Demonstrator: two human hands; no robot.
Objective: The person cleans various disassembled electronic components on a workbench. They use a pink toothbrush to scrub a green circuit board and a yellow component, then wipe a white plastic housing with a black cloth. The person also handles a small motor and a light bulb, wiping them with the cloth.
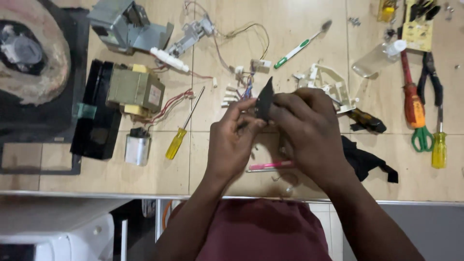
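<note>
Both hands met above the middle of the table (pixel 145 179). The left hand (pixel 232 142) and the right hand (pixel 309 130) each had a closed grip on a small flat black part (pixel 264 99), pinched between fingertips and held upright between them, off the surface. Under the right hand lay a pink pen (pixel 268 166), and beside its wrist a black cloth (pixel 367 162). Left of the hands lay a yellow-handled screwdriver (pixel 181 133), a silver capacitor (pixel 137 149) and a transformer (pixel 135 89). To the right lay an orange-handled tool (pixel 413 104) and pliers (pixel 430 77).
</note>
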